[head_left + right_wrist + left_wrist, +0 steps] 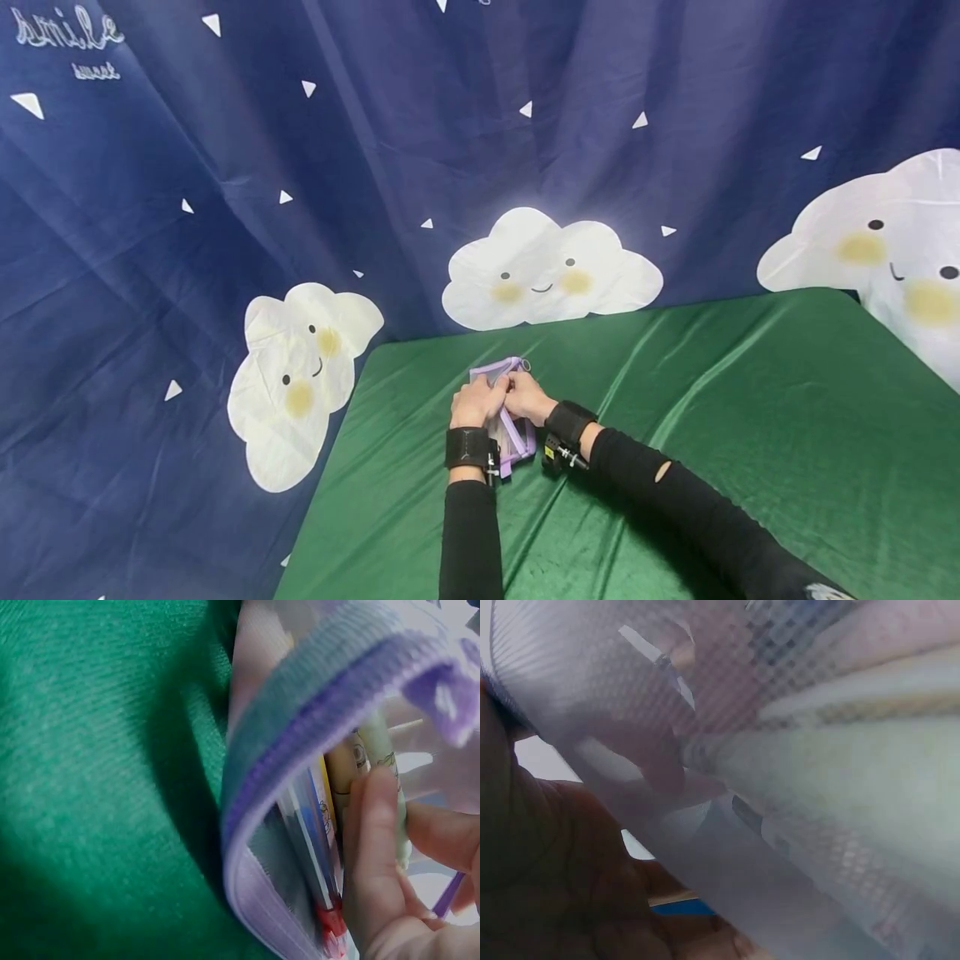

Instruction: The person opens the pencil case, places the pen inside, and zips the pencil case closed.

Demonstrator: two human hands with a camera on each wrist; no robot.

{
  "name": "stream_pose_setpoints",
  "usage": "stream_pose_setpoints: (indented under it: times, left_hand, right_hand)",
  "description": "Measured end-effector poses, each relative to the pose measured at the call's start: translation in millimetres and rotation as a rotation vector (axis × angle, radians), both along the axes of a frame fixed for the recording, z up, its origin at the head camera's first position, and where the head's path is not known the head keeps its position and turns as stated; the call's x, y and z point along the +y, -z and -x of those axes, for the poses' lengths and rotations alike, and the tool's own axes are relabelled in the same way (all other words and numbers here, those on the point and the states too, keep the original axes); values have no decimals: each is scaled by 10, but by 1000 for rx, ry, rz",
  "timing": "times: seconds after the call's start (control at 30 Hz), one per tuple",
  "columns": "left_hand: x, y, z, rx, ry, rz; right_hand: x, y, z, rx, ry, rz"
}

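Observation:
A see-through pencil case [513,432] with lilac trim lies on the green cloth, its zip side gaping. My left hand [477,403] grips the case by its side; in the left wrist view that hand [562,862] is dark against the clear mesh wall [727,877]. My right hand [528,398] reaches into the opening. Seen from the right wrist, its thumb and fingers pinch a pale green pen [380,742] inside the case. Beside it stand a tan pen [341,769] and a clear pen with a red end [330,922]. The head view hides the pens behind the hands.
Green cloth [750,433] covers the table around the case, with soft creases. A dark blue curtain [375,208] printed with smiling clouds hangs behind and to the left. A metal ring [526,365] sits at the case's far corner.

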State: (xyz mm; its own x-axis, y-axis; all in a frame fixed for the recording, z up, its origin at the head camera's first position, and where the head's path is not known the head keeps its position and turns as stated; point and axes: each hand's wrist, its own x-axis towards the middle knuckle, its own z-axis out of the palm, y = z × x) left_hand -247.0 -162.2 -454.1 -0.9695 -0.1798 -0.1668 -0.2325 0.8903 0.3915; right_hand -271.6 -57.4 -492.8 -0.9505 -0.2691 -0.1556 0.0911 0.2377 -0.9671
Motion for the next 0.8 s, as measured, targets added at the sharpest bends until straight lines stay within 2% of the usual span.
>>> stream_pose_setpoints:
  times: [0.1, 0.33, 0.43, 0.8]
  left_hand:
    - [-4, 10, -14, 15, 1, 10]
    - [-22, 19, -8, 27, 2, 5]
    - [-28, 19, -4, 21, 1, 2]
    - [-34, 21, -5, 16, 3, -1]
  right_hand:
    - [6, 14, -22, 13, -25, 9]
    - [16, 22, -46, 152, -56, -70]
    - [22, 12, -58, 184, -74, -89]
    - [97, 24, -35, 104, -142, -35]
